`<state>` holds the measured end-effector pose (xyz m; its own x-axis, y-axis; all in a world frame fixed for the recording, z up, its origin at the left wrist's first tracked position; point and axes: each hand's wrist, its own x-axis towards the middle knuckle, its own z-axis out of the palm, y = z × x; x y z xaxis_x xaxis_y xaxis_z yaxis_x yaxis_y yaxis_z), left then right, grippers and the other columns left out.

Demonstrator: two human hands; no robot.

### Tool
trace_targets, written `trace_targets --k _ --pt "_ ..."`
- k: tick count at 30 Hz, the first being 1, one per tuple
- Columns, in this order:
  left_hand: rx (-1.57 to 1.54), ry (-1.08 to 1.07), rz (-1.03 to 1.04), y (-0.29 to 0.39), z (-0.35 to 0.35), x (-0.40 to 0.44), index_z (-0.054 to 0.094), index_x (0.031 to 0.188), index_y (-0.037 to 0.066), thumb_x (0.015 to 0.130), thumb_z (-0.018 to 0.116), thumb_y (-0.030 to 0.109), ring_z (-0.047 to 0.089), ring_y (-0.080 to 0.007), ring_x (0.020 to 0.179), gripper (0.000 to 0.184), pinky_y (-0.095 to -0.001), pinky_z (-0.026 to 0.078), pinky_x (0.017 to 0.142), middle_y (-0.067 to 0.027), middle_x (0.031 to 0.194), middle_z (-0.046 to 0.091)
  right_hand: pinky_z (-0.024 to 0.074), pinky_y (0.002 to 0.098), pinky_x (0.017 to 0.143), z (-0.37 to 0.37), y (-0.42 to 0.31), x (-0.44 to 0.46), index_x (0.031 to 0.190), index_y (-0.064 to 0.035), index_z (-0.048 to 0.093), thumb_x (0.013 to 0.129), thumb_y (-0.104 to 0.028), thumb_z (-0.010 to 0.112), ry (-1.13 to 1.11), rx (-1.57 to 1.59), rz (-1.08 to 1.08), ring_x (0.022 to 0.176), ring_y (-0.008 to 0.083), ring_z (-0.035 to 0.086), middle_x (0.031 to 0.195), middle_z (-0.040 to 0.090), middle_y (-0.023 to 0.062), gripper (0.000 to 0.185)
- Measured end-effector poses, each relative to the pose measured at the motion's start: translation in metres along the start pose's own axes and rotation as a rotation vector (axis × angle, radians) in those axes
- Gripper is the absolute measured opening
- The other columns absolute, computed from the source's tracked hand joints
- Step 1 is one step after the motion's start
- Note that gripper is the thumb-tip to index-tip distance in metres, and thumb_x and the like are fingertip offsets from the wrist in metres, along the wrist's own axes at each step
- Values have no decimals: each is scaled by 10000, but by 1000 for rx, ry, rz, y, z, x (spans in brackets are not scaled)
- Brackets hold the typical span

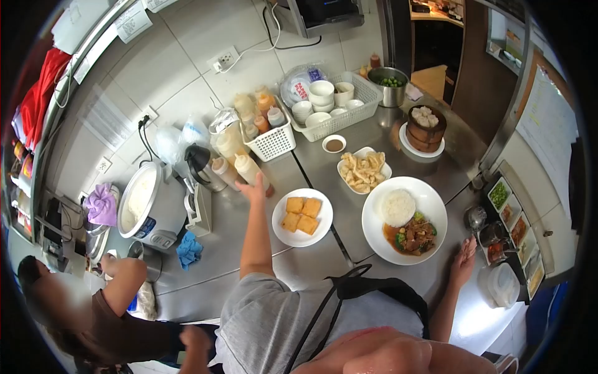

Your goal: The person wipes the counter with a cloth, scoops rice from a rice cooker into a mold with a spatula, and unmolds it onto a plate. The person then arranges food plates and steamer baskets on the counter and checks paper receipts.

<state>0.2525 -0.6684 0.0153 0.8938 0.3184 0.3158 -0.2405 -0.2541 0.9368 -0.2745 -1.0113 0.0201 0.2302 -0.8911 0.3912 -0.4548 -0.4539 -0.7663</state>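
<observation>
My left hand (pixel 254 189) stretches toward the squeeze bottles with fingers apart, right by a bottle of pale sauce (pixel 248 167); whether it touches the bottle I cannot tell. A second squeeze bottle (pixel 223 169) stands to its left. Just right of that hand is a white plate (pixel 278 232) with several golden fried squares (pixel 301 215). My right hand (pixel 464 260) is low at the counter's right side, fingers extended and holding nothing. Left of it sits a large white plate (pixel 372 234) with a rice mound (pixel 398 207) and a saucy meat and broccoli dish (pixel 412 238).
Fried wonton crisps (pixel 363 171) fill a white bowl beside a dip cup (pixel 334 144). Behind are a bowl basket (pixel 367 93), a bottle basket (pixel 274 142), a steel pot (pixel 387 93) and a dumpling steamer (pixel 426 134). A rice cooker (pixel 163 215) and co-worker (pixel 112 318) are left.
</observation>
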Motion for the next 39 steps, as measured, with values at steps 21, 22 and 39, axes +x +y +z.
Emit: trace_targets --k 21,22,39 --pt "408 278 -73 -30 -104 -42 193 1261 -36 701 631 215 317 -396 1113 754 -422 275 940 -286 1199 321 393 298 838 -3 15 -4 1116 -71 511 824 -118 454 50 -24 21 1022 250 509 1109 537 99 301" --pt "454 275 -89 -37 -110 -52 198 1260 -35 706 623 209 319 -396 1113 740 -423 279 938 -281 1195 332 396 301 834 -3 17 -5 1113 -73 513 823 -123 457 44 -27 53 1018 252 512 1104 539 99 300" --pt "1014 -73 16 -17 -112 -96 232 1273 88 771 530 321 328 -301 1130 628 -418 281 914 -151 1222 337 424 323 768 -4 23 -9 1076 -49 512 803 -163 476 -13 -205 214 937 266 547 1029 563 124 298"
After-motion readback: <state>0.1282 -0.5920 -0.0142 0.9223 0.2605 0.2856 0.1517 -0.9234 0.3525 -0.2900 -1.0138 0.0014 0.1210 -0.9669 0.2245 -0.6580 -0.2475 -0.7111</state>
